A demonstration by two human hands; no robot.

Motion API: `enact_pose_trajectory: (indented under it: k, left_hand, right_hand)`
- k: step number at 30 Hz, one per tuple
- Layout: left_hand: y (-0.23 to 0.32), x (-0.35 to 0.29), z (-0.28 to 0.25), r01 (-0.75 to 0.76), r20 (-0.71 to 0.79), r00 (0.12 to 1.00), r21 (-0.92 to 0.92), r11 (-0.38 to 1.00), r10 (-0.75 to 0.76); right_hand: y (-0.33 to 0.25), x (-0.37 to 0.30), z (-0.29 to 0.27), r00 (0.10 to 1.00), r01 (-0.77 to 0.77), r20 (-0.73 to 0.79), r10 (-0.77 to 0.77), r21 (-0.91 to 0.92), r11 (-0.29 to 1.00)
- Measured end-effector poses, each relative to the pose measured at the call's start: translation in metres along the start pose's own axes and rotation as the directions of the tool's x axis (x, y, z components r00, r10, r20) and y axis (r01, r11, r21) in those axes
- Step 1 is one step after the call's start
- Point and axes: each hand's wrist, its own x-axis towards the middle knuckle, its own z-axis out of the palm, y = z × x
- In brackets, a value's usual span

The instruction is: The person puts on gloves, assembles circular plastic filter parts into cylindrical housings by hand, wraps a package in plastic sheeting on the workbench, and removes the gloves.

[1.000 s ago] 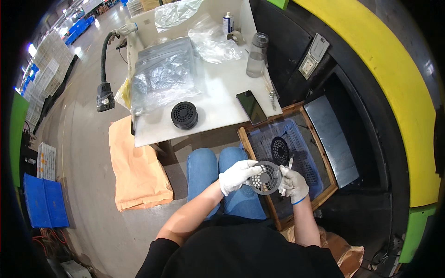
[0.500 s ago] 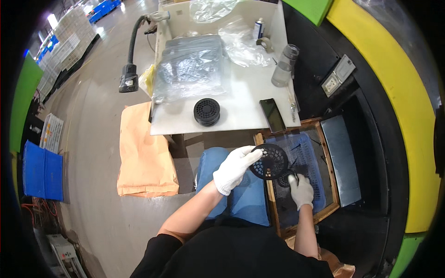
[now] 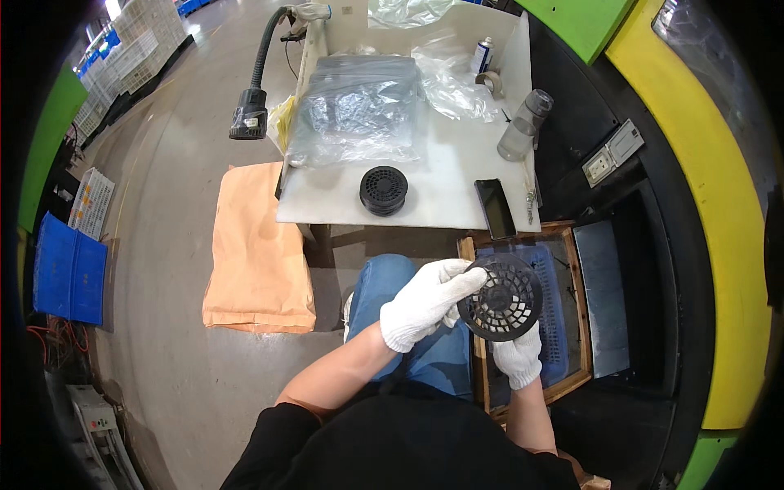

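Note:
My left hand (image 3: 430,302), in a white knit glove, pinches the left rim of a round black plastic grille (image 3: 499,299). The grille is held up above a wooden-framed box, its face toward me. Just behind and below it is my right hand (image 3: 520,361), also gloved. Its fingers are covered by the grille; patches of white show through the holes, and whether the hand grips anything is hidden. A stack of similar black grilles (image 3: 383,189) stands near the front edge of the white table (image 3: 445,208).
Clear plastic bags (image 3: 359,106), a phone (image 3: 495,208), a water bottle (image 3: 524,126) and a spray can (image 3: 482,55) are on the table. The wooden frame (image 3: 581,318) surrounds a blue basket (image 3: 553,314). An orange-brown paper sack (image 3: 255,253) lies left; a flexible black hose (image 3: 261,57) hangs beside the table.
My right hand has moved up and left behind the grille, and the small round black piece at its fingers is out of sight. The left hand brings the grille slightly right; the view has shifted.

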Motion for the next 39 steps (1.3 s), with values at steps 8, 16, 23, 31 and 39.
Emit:
enact_pose_trajectory:
  k: [8, 16, 23, 31, 39]
  left_hand:
    - [-0.008, -0.002, -0.003, -0.010, 0.020, 1.000, -0.128, 0.992, 0.013]
    - [0.012, -0.012, 0.007, 0.000, 0.002, 1.000, 0.140, 0.990, 0.000]
    - [0.006, -0.007, 0.006, -0.025, 0.031, 0.999, 0.131, 0.991, 0.021]
    - [0.004, -0.009, 0.012, -0.003, 0.024, 1.000, 0.127, 0.992, 0.000]
    - [0.005, -0.010, 0.008, 0.017, 0.059, 0.998, 0.144, 0.989, -0.025]
  right_hand:
    - [-0.009, 0.003, -0.001, 0.998, 0.052, 0.027, -0.051, -0.039, 0.998]
    - [0.020, -0.010, -0.014, 0.949, 0.315, 0.185, -0.256, -0.496, 0.809]
    - [0.023, -0.012, -0.011, 0.989, 0.142, 0.100, -0.111, -0.404, 0.904]
    - [0.019, -0.015, -0.010, 0.991, 0.045, 0.132, -0.005, -0.303, 0.952]
    - [0.024, -0.010, -0.009, 0.965, 0.073, 0.254, -0.058, -0.050, 0.996]
